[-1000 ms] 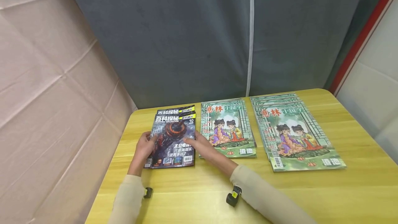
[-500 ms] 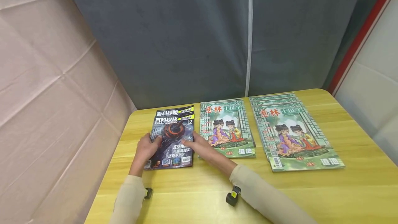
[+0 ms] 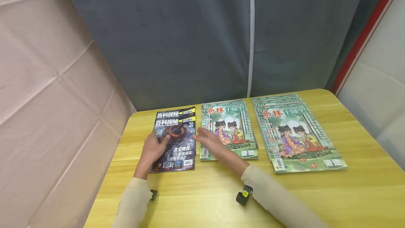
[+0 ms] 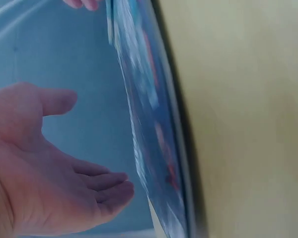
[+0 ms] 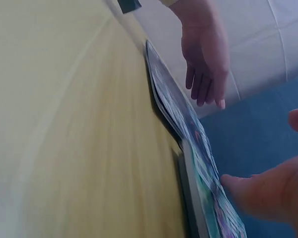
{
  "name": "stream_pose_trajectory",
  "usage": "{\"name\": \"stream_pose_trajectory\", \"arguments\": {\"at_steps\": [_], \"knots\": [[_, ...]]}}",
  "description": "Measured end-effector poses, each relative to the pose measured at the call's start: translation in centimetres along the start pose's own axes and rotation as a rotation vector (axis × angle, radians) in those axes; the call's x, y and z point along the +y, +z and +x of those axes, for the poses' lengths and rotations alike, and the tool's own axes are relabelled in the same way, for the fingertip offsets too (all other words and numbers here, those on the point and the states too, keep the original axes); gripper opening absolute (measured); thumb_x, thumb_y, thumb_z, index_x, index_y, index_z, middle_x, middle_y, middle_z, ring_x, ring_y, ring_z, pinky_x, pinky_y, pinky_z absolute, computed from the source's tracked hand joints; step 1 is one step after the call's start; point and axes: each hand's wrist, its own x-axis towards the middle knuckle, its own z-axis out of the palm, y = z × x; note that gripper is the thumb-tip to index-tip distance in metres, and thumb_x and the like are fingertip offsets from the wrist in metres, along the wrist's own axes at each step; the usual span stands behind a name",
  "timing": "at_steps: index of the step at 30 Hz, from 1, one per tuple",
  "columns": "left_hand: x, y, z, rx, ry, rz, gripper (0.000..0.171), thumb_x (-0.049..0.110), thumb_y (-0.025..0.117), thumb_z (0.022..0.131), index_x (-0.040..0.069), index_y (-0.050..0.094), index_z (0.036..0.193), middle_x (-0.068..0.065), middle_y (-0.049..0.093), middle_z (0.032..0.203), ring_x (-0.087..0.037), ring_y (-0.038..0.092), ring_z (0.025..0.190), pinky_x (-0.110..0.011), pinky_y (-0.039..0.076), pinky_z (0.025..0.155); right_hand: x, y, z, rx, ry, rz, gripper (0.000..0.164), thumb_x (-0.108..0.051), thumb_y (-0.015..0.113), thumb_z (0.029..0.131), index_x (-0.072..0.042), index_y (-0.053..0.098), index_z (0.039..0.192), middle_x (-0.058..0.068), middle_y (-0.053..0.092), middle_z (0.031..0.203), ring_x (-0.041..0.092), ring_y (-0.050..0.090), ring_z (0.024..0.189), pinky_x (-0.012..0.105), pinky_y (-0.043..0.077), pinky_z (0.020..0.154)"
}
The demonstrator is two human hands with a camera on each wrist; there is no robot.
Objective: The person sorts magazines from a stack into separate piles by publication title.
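A dark science magazine (image 3: 180,147) with an orange machine on its cover lies at the table's left, overlapping another copy (image 3: 167,114) behind it. My left hand (image 3: 153,147) is at its left edge; in the left wrist view the hand (image 4: 54,183) has its thumb spread and fingers extended beside the magazine (image 4: 154,124). My right hand (image 3: 211,141) hovers with extended fingers between the dark magazine and a green illustrated magazine (image 3: 242,119). The right wrist view shows the left hand (image 5: 206,59) just over the covers and holding nothing.
Several green magazines (image 3: 303,143) with the same cover lie staggered on the right. The yellow wood-look table (image 3: 202,200) backs onto a grey curtain (image 3: 190,45). A pale cloth wall (image 3: 63,115) rises on the left.
My right hand has let go of the dark magazine's right edge and moved right and slightly up. The magazine slid slightly nearer the front edge, showing more of the copy behind it.
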Motion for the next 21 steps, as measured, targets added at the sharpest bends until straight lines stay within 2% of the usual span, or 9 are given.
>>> {"name": "stream_pose_trajectory", "arguments": {"at_steps": [3,6,8,10,12,13,18,21], "knots": [[1.5,0.6,-0.2,-0.014,0.066,-0.023,0.084,0.041,0.057,0.107,-0.013,0.022,0.162,-0.038,0.037,0.161,-0.053,0.038,0.15,-0.065,0.034,0.125,-0.2,-2.0,-0.4,0.072,-0.045,-0.054,0.078,-0.046,0.06,0.104,-0.006,0.032,0.164,0.017,0.036,0.171,0.041,0.037,0.157,0.062,0.03,0.129],[3.2,1.2,-0.5,-0.07,0.102,-0.078,0.083,0.044,0.055,0.108,-0.009,0.022,0.163,-0.035,0.043,0.156,-0.05,0.049,0.141,-0.065,0.045,0.116,0.0,-4.4,-0.7,0.142,-0.064,-0.105,0.073,-0.04,0.058,0.106,-0.004,0.032,0.164,0.019,0.037,0.17,0.042,0.035,0.157,0.062,0.032,0.128],[4.3,1.7,-0.7,-0.109,0.117,-0.112,0.083,0.045,0.055,0.108,-0.005,0.021,0.165,-0.033,0.042,0.157,-0.049,0.051,0.14,-0.064,0.047,0.114,0.1,-6.1,-1.0,0.189,-0.054,-0.144,0.072,-0.04,0.057,0.107,-0.004,0.031,0.164,0.019,0.036,0.17,0.041,0.034,0.158,0.06,0.032,0.129],[5.2,2.2,-0.9,-0.148,0.121,-0.137,0.085,0.048,0.054,0.108,0.001,0.018,0.168,-0.03,0.036,0.164,-0.049,0.045,0.147,-0.066,0.043,0.119,0.2,-7.6,-1.3,0.231,-0.036,-0.164,0.072,-0.039,0.057,0.107,-0.004,0.031,0.164,0.019,0.036,0.17,0.041,0.034,0.158,0.06,0.031,0.129],[6.1,2.8,-1.0,-0.172,0.137,-0.145,0.087,0.049,0.054,0.108,0.003,0.013,0.169,-0.027,0.024,0.172,-0.049,0.032,0.156,-0.068,0.033,0.125,0.4,-9.0,-1.5,0.272,-0.018,-0.189,0.072,-0.04,0.057,0.107,-0.004,0.03,0.164,0.019,0.034,0.171,0.041,0.032,0.159,0.059,0.03,0.13],[6.5,3.1,-1.0,-0.185,0.151,-0.161,0.086,0.049,0.054,0.108,0.003,0.014,0.169,-0.026,0.024,0.173,-0.049,0.028,0.158,-0.068,0.03,0.127,0.4,-9.6,-1.6,0.291,-0.007,-0.197,0.073,-0.04,0.057,0.107,-0.006,0.03,0.165,0.018,0.033,0.172,0.041,0.03,0.16,0.059,0.032,0.129],[8.3,4.8,-0.9,-0.222,0.199,-0.214,0.082,0.047,0.057,0.107,0.007,0.02,0.168,-0.021,0.028,0.173,-0.046,0.028,0.159,-0.068,0.028,0.128,0.7,-12.1,-2.3,0.371,0.052,-0.292,0.078,-0.039,0.062,0.105,-0.01,0.025,0.168,0.017,0.025,0.175,0.042,0.023,0.162,0.062,0.029,0.129],[9.3,5.8,-1.0,-0.256,0.204,-0.241,0.083,0.047,0.059,0.107,0.009,0.02,0.169,-0.018,0.03,0.173,-0.045,0.03,0.159,-0.067,0.03,0.127,1.0,-13.0,-2.7,0.377,0.084,-0.355,0.082,-0.036,0.064,0.105,-0.009,0.02,0.169,0.02,0.019,0.176,0.045,0.02,0.162,0.063,0.026,0.13]]}}
